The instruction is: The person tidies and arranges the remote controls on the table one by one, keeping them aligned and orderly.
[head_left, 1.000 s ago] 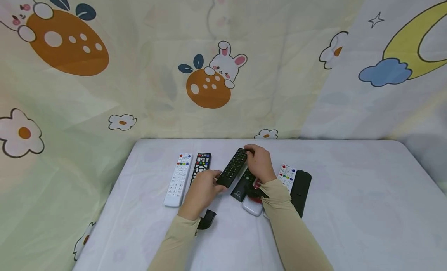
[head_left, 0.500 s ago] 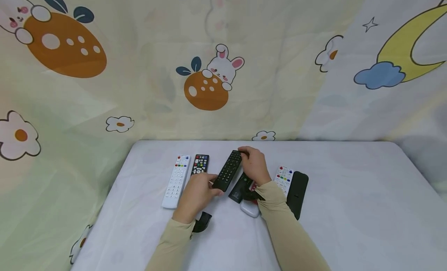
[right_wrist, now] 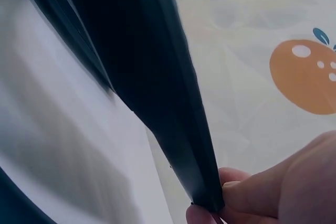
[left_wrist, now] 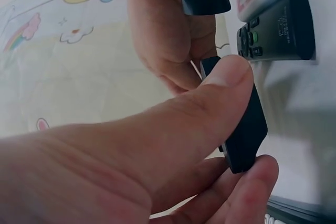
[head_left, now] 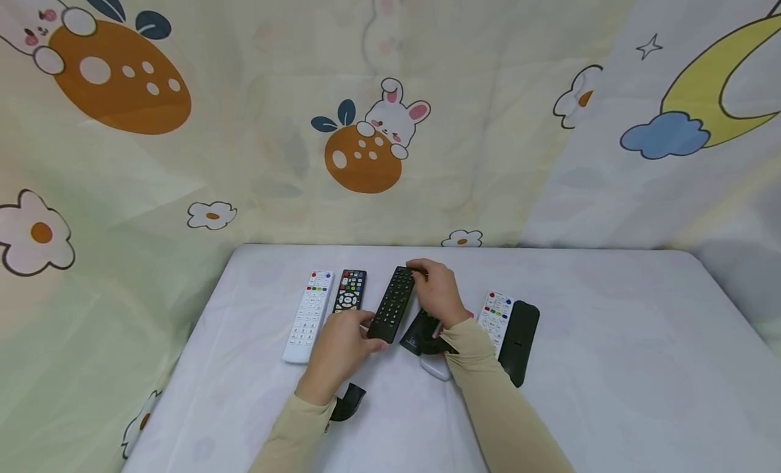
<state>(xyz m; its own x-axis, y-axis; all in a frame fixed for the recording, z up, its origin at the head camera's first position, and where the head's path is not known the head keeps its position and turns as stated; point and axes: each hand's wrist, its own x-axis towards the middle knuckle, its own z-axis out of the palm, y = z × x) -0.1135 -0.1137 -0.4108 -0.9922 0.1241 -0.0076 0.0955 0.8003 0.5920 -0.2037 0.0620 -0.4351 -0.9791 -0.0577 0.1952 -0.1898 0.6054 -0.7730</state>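
Observation:
A black remote control with rows of small buttons is held between both hands, tilted above the table. My left hand pinches its near end; in the left wrist view the thumb lies along one side and fingertips press the other. At the far end, my right hand grips the remote by its tip, and the right wrist view shows the dark underside with finger and thumb at the end. To the left lie a white remote and a black remote with coloured buttons, partly behind the left hand.
Beneath the right wrist lie another dark remote and a pale rounded remote, both partly covered. Right of the forearm are a white remote and a plain black one. A printed cloth hangs behind the white table.
Both hands have carried the black remote a little to the left and nearer the body, and it stands slightly steeper. The other remotes stay in place.

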